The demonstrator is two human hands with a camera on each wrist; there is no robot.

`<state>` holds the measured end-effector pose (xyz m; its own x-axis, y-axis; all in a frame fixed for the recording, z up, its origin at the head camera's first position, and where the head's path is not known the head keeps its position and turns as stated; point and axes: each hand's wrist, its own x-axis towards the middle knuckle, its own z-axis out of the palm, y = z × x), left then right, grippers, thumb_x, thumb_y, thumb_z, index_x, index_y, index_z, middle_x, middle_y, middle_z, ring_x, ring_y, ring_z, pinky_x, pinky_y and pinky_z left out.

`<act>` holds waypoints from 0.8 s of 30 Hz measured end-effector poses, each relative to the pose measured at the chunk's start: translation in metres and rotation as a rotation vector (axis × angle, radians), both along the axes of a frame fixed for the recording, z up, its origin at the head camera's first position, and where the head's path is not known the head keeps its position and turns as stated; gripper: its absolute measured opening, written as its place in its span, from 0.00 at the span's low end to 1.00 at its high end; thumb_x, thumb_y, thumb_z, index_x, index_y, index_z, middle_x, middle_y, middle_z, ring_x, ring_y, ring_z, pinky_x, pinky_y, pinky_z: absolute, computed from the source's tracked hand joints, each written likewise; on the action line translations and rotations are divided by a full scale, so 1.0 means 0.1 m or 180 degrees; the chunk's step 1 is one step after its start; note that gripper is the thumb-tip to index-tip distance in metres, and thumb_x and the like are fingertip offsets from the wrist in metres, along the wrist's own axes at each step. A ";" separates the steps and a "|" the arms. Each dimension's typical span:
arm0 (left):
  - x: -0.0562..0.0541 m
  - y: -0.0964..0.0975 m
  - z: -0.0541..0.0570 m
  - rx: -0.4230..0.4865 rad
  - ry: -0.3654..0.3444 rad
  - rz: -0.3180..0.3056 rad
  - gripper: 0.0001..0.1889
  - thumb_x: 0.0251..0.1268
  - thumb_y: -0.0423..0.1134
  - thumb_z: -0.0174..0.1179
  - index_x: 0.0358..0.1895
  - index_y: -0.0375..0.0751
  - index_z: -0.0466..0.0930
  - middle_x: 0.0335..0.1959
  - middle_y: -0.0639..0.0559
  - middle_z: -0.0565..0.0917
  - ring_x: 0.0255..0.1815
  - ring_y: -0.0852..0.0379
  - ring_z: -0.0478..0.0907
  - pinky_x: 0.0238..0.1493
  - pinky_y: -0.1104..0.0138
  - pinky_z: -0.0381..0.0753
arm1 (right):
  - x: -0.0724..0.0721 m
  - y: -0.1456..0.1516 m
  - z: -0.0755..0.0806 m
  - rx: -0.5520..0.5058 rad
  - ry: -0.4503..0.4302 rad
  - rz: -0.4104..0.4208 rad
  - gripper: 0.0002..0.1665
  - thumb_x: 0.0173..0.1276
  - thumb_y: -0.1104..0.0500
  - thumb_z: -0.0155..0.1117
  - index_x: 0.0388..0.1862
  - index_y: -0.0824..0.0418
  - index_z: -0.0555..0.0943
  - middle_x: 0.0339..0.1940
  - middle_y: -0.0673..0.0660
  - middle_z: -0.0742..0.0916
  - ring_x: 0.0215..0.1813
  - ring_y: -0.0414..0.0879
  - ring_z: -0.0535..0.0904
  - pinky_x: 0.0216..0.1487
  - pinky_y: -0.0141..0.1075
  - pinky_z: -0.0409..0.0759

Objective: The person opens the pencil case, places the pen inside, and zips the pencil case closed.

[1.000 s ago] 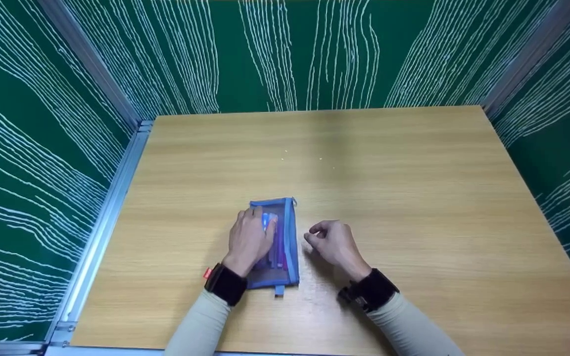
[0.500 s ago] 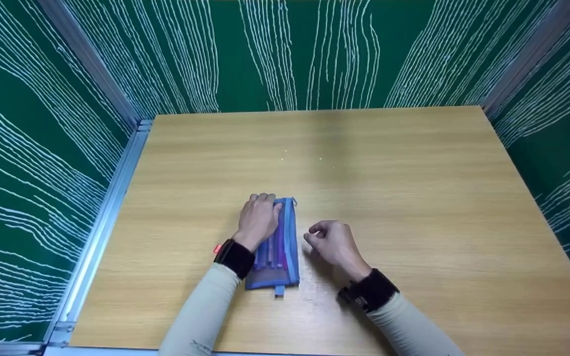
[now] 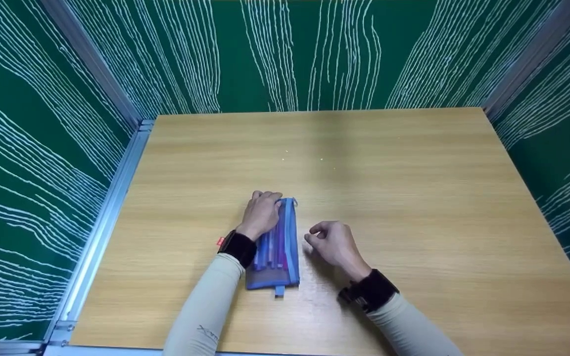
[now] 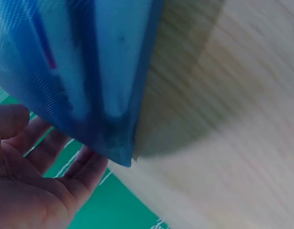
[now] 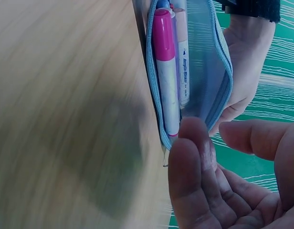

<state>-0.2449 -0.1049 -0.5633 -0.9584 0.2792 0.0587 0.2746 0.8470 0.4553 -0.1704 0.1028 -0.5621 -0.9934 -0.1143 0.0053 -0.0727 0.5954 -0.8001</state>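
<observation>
A blue mesh pencil case (image 3: 292, 247) lies lengthwise on the table, several markers showing through its mesh. In the right wrist view its zip is undone, and inside sits a pink-capped marker (image 5: 166, 71) beside others. My left hand (image 3: 261, 213) rests over the case's far left corner. In the left wrist view, that hand's fingers (image 4: 85, 174) reach the end edge of the case, with the thumb standing off. Just right of the zip side, my right hand (image 3: 334, 242) is loosely bent, thumb apart from the fingers (image 5: 187, 176), nothing between them.
The wooden table (image 3: 413, 198) is bounded by green panels (image 3: 245, 64) with white wavy lines and metal frame posts. A few tiny pale specks (image 3: 321, 159) dot the tabletop beyond the case. A short fabric tab (image 3: 279, 291) sticks out at the case's near end.
My left hand has slid away from me and slightly right along the pencil case to its far corner, uncovering the markers' near ends. The right hand stays where it was.
</observation>
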 end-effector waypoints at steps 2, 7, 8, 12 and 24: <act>-0.01 0.00 -0.02 0.0032 0.0037 -0.0025 0.17 0.78 0.35 0.53 0.62 0.34 0.81 0.57 0.40 0.84 0.60 0.38 0.74 0.64 0.51 0.72 | -0.01 0.00 0.00 0.0010 -0.0015 0.0001 0.06 0.62 0.59 0.75 0.35 0.61 0.89 0.21 0.47 0.85 0.23 0.38 0.78 0.29 0.35 0.77; -0.04 0.01 -0.04 0.0093 0.0144 -0.0094 0.15 0.77 0.32 0.53 0.58 0.32 0.83 0.52 0.39 0.85 0.57 0.39 0.77 0.64 0.52 0.70 | -0.02 -0.01 0.02 0.0005 -0.0115 -0.0023 0.07 0.62 0.59 0.76 0.37 0.61 0.89 0.22 0.48 0.86 0.23 0.39 0.79 0.29 0.35 0.77; -0.05 0.01 -0.04 0.0118 0.0150 -0.0107 0.14 0.76 0.32 0.53 0.57 0.32 0.84 0.51 0.39 0.85 0.56 0.39 0.77 0.64 0.53 0.69 | -0.03 -0.02 0.02 -0.0001 -0.0146 -0.0026 0.07 0.62 0.59 0.76 0.37 0.61 0.89 0.22 0.48 0.86 0.23 0.39 0.79 0.29 0.35 0.78; -0.07 0.01 -0.06 0.0282 0.0148 -0.0120 0.13 0.76 0.30 0.54 0.54 0.32 0.85 0.48 0.38 0.85 0.53 0.41 0.78 0.62 0.52 0.67 | -0.06 -0.04 0.02 0.0019 -0.0219 -0.0024 0.08 0.63 0.58 0.76 0.38 0.62 0.89 0.24 0.48 0.87 0.23 0.40 0.79 0.29 0.36 0.78; -0.11 0.03 -0.08 0.0557 0.0000 0.0043 0.07 0.73 0.29 0.57 0.45 0.33 0.85 0.44 0.38 0.84 0.54 0.38 0.75 0.63 0.52 0.67 | -0.26 -0.16 0.09 0.0202 -0.0492 -0.0073 0.24 0.66 0.57 0.73 0.59 0.64 0.81 0.31 0.50 0.86 0.27 0.43 0.84 0.42 0.42 0.83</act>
<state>-0.2561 -0.1022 -0.5710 -0.9621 0.2516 0.1054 0.2636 0.7584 0.5960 -0.1967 0.0869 -0.5535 -0.9842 -0.0867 -0.1544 0.0626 0.6451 -0.7615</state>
